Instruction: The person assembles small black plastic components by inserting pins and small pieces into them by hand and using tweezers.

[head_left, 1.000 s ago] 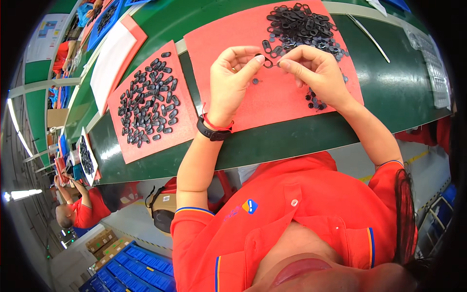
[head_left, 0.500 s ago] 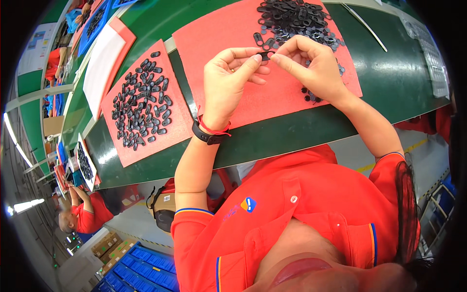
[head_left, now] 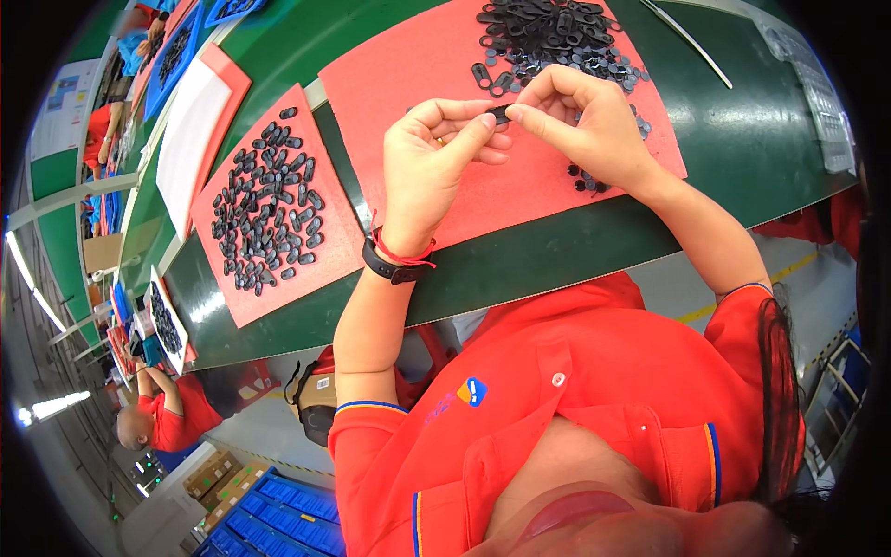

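Between the fingertips of both hands is a small black oval plastic part (head_left: 499,114), partly covered by the fingers. My left hand (head_left: 436,153) pinches its left end, with the other fingers curled behind. The thumb and forefinger of my right hand (head_left: 589,125) close on its right end. Both hands are over a pink foam mat (head_left: 390,102). Just beyond them lies a heap of black oval parts with holes (head_left: 548,28), with small grey discs (head_left: 594,60) at its near side. A few small round black pieces (head_left: 585,181) rest below my right hand.
On a second pink mat (head_left: 325,241) at the left lie many black oval parts (head_left: 274,195). White and pink foam sheets (head_left: 190,139) and a blue tray (head_left: 176,51) are farther left. A thin metal strip (head_left: 691,42) and a clear tray (head_left: 821,111) are at the right. A co-worker (head_left: 172,408) sits at the lower left.
The black oval part has turned slightly between my fingertips, and its hole no longer shows. Both hands stay close together. The whole view has shifted a little.
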Demonstrator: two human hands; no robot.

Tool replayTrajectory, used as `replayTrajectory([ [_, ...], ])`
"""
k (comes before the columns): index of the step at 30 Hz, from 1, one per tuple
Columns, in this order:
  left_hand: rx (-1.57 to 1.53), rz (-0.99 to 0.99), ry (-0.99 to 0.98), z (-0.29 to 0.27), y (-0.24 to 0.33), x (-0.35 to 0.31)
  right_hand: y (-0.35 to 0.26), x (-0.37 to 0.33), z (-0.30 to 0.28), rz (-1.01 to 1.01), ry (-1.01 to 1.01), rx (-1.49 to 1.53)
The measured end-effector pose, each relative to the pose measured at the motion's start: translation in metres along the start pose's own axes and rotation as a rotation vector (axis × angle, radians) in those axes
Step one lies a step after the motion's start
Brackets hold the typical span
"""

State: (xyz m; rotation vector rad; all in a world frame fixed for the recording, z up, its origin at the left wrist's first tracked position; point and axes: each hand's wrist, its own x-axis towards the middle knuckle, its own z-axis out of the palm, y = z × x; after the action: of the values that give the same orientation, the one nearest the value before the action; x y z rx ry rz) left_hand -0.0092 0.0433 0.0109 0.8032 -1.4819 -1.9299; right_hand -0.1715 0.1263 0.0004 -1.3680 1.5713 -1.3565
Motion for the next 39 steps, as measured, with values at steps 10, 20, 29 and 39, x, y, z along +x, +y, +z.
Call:
replayTrajectory([
  [10, 0.057, 0.031, 0.010, 0.0023, -0.0032, -0.0005, 0.0034, 0.0006, 0.0027, -0.022, 0.017, -0.040],
  [20, 0.031, 0.024, 0.007, 0.0017, -0.0024, 0.0003, 0.0059, 0.0033, -0.0011, 0.018, -0.044, 0.015],
  [29, 0.013, 0.028, -0.010, -0.0007, -0.0031, -0.0001, 0.0051, 0.0048, -0.0046, 0.075, -0.121, 0.105],
  [39, 0.058, 0.032, 0.007, 0.0014, -0.0054, 0.0001, 0.0066, 0.0033, -0.0001, -0.005, -0.055, -0.019],
])
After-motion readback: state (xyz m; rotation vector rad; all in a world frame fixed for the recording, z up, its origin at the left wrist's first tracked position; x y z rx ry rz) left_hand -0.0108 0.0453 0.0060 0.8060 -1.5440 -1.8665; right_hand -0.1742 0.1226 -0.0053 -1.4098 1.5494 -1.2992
